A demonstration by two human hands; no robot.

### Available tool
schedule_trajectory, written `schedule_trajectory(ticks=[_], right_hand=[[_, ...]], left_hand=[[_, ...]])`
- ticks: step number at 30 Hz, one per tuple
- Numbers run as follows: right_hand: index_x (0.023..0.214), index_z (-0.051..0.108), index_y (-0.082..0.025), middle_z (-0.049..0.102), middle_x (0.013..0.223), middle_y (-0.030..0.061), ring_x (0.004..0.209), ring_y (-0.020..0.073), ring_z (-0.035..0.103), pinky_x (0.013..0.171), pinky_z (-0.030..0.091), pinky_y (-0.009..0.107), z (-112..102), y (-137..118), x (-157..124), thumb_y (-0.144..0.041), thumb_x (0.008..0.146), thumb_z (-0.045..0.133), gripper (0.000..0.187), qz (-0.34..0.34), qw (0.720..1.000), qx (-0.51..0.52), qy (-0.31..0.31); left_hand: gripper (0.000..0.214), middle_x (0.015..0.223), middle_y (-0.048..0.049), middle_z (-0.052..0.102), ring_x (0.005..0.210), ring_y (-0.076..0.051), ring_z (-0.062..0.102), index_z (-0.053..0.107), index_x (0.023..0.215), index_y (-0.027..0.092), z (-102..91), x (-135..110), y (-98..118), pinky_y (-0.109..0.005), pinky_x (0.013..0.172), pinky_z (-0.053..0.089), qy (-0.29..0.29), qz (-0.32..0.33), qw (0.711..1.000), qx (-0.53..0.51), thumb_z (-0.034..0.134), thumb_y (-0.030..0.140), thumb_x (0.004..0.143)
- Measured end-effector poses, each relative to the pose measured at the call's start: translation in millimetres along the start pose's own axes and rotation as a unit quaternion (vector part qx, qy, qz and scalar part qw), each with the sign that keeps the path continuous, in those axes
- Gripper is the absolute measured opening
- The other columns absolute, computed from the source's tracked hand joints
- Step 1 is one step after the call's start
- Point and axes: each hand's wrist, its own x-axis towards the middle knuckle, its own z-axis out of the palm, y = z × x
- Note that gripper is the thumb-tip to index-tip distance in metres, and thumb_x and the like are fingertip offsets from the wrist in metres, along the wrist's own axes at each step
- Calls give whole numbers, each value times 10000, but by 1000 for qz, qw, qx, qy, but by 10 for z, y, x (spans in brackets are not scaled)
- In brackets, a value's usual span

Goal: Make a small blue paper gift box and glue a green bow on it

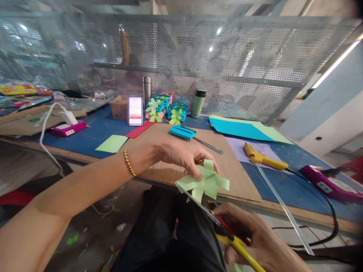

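My left hand (187, 156) is closed, pinching a light green paper flower (208, 179) with several long petals over the table's front edge. My right hand (249, 230) grips a pair of scissors (241, 251) with yellow and red handles. Their blades lie along the edge of the flower's left petal. Beyond my left hand, a folded blue paper piece (183, 132) rests on a cardboard sheet (159, 166), beside a flat metal strip (210, 144).
A yellow glue gun (263, 158) with a clear glue stick (286, 211) lies at right, near a purple power strip (331, 183). Blue paper sheets (241, 128), a green tumbler (199, 104), a steel flask (147, 90), finished flower pieces (176, 116) and a phone (135, 110) stand behind.
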Motion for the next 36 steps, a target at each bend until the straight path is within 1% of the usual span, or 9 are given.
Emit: schedule_trajectory(ticks=[4, 8, 12, 20, 24, 28, 33, 36], right_hand=[[919, 751, -247, 624, 679, -18, 624, 164, 565, 534, 463, 246, -6, 22, 0, -792, 698, 732, 588, 26, 999, 33, -22], [940, 755, -245, 640, 709, -13, 645, 170, 578, 568, 488, 252, -9, 33, -20, -774, 693, 753, 584, 27, 998, 50, -26], [967, 746, -242, 644, 736, -3, 658, 172, 577, 592, 506, 263, -10, 8, -28, -779, 711, 733, 595, 23, 998, 49, -40], [989, 722, -243, 635, 757, -1, 664, 167, 559, 612, 508, 278, 9, 2, -31, -800, 734, 692, 613, 16, 997, 59, -48], [987, 716, -242, 625, 755, -2, 666, 168, 548, 617, 507, 286, 14, 21, -38, -819, 717, 689, 638, 24, 997, 66, -45], [1008, 711, -233, 615, 751, -5, 663, 160, 538, 588, 479, 270, 27, 22, -22, -831, 710, 686, 668, 23, 995, 77, -60], [1010, 697, -226, 614, 785, 1, 692, 162, 538, 603, 470, 269, 40, 28, -17, -846, 706, 677, 692, 29, 994, 84, -62], [1013, 697, -229, 613, 792, -2, 699, 164, 539, 611, 476, 272, 61, 69, -21, -850, 686, 692, 701, 36, 993, 96, -59]], left_hand=[[440, 897, 20, 672, 790, -132, 590, 729, 1056, 222, -8, -4, 2, -229, 628, 445, -1, 6, 1000, -5, 679, 82, 642], [430, 895, 22, 677, 792, -129, 599, 734, 1050, 225, -16, -10, -4, -228, 628, 448, 0, 4, 1000, -17, 701, 92, 643], [460, 907, 21, 686, 805, -138, 612, 729, 1071, 231, -12, -8, -17, -240, 642, 466, 1, 14, 1000, -21, 688, 77, 640], [443, 914, 16, 688, 807, -132, 611, 736, 1066, 216, -5, -18, -3, -234, 648, 474, 4, 21, 1000, -21, 701, 72, 649], [433, 889, 19, 692, 785, -134, 605, 744, 1053, 230, -1, -26, 0, -244, 637, 473, 7, 22, 1000, -14, 703, 71, 652], [452, 910, 24, 695, 823, -142, 619, 746, 1053, 246, 21, -11, -7, -245, 655, 481, 9, 21, 1000, -17, 689, 70, 640], [477, 913, 21, 694, 830, -145, 628, 742, 1054, 233, 36, 4, 8, -254, 667, 495, 7, 19, 1000, -19, 663, 46, 622], [443, 912, 18, 685, 823, -145, 622, 734, 1039, 228, 27, 4, 10, -256, 669, 497, 8, 21, 1000, -11, 684, 63, 631]])
